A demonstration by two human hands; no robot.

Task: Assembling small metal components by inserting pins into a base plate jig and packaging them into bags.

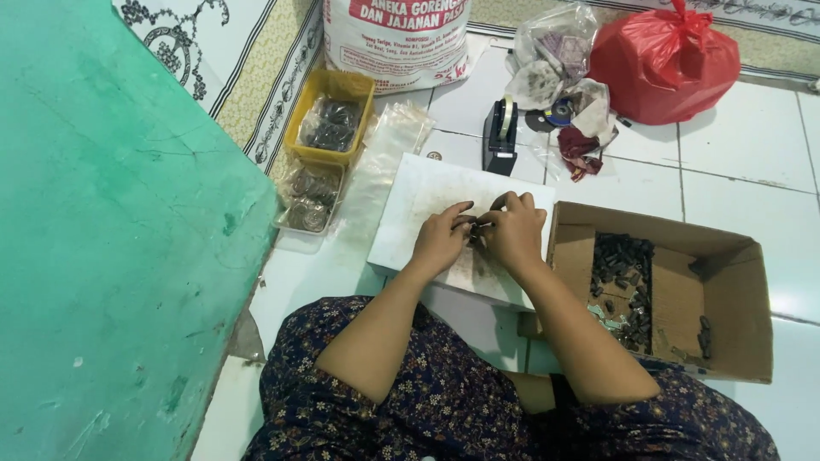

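A small dark part sat mid-frame, pinched between the curled fingers of the left hand and right hand over a white board. Right, a cardboard box held many loose parts; upper left, yellow tray held filled bags.

White tiled floor carries everything: white board in middle, cardboard box just right of it w/ small dark parts, tape dispenser behind, yellow tray & clear tray at left, red bag, white sack at back.
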